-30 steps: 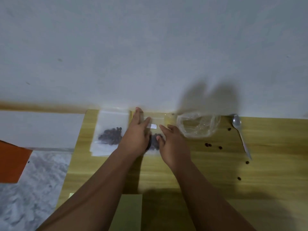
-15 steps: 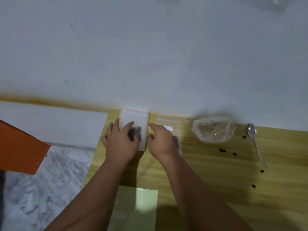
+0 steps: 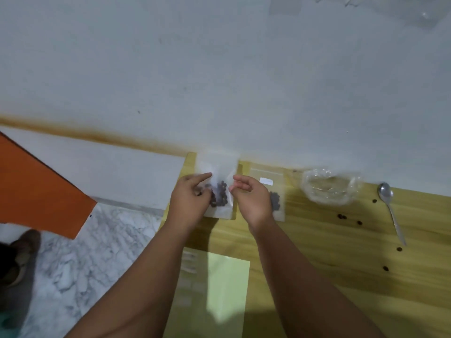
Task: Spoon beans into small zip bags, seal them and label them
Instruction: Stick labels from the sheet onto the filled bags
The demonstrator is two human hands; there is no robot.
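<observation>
Left hand (image 3: 189,200), forefinger out, other fingers curled — right hand (image 3: 251,200) just beside it, fingers curled

We see bare tabletop (image 3: 317,245) between the labelled bag (image 3: 277,176) and the spoon (image 3: 391,211), dotted with loose beans (image 3: 341,216). The wall (image 3: 219,81) blocks right behind the bean bag (image 3: 220,198). A clear container (image 3: 330,189) sits against the wall too.

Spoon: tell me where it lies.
Head view, far right: the spoon lies on the table, right of the clear container, with loose beans scattered beside it.
</observation>
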